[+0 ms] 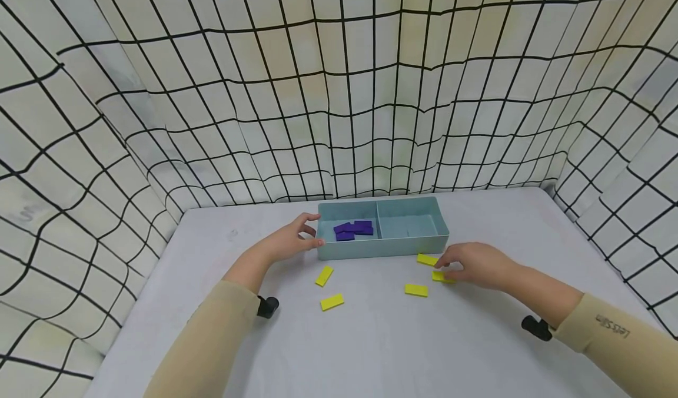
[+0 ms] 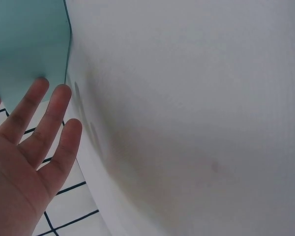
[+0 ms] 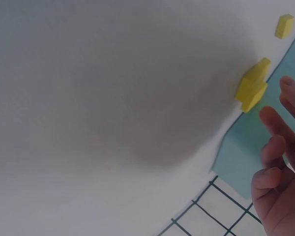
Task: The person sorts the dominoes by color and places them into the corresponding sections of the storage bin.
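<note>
Five yellow blocks point(image 1: 332, 302) lie on the white tabletop point(image 1: 371, 339) on the near side of a pale blue-green box point(image 1: 381, 249), two toward the left and three toward the right. Your left hand point(image 1: 290, 240) is at the box's left end, its thumb at the near left corner and its forefinger by the rim farther back; that grip is apart, with the fingers extended and spread along the end wall. Your right hand point(image 1: 479, 265) is over the right group, thumb and forefinger about the middle one of those three blocks; you have a gap between the two digits, but I cannot tell whether the grip is clamped on that block. Of the other two there, one lies just beside the box's near wall and one lies nearer you, to the left. Purple blocks point(image 1: 345, 236) lie loosely heaped in the box's left compartment, left of the divider point(image 1: 378, 220). Black netting point(image 1: 344, 115) hangs beyond the far edge.
</note>
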`<action>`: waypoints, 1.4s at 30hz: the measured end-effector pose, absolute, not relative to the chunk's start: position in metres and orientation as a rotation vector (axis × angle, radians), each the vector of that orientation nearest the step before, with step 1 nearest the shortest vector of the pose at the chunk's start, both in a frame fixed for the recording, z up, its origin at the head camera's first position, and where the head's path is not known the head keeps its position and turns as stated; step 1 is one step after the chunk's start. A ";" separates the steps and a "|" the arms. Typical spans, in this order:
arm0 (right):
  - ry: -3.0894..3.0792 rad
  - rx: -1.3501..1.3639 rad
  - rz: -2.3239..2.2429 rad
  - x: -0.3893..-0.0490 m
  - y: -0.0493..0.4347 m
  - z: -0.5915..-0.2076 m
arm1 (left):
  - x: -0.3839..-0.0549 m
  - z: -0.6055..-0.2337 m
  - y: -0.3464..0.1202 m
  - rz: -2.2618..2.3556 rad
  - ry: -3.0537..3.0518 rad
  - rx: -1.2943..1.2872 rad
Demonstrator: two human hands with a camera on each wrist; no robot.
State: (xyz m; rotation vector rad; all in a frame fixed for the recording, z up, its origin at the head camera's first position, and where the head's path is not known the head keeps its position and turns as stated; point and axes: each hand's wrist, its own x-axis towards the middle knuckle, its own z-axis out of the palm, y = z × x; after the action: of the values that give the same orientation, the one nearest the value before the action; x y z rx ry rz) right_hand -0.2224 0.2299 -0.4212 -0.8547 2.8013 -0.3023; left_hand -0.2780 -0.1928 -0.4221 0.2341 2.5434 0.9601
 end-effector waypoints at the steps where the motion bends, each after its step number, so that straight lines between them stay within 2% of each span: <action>1: 2.799 -0.855 -0.297 -0.222 0.230 -0.422 | -0.278 -0.422 -0.193 0.959 2.544 0.234; 21: 2.776 -0.877 -0.274 -0.222 0.231 -0.435 | -0.277 -0.420 -0.192 0.976 2.541 0.248; 27: 2.803 -0.820 -0.288 -0.223 0.231 -0.425 | -0.278 -0.421 -0.194 0.982 2.536 0.260; 42: 2.796 -0.920 -0.373 -0.233 0.233 -0.392 | -0.279 -0.422 -0.195 0.990 2.529 0.258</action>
State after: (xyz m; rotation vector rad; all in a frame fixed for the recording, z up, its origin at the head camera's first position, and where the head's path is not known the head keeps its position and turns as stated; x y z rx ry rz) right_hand -0.2329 0.2328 -0.3925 -0.9200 2.7956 -0.3729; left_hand -0.2786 -0.1948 -0.4223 0.2581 2.5287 0.9897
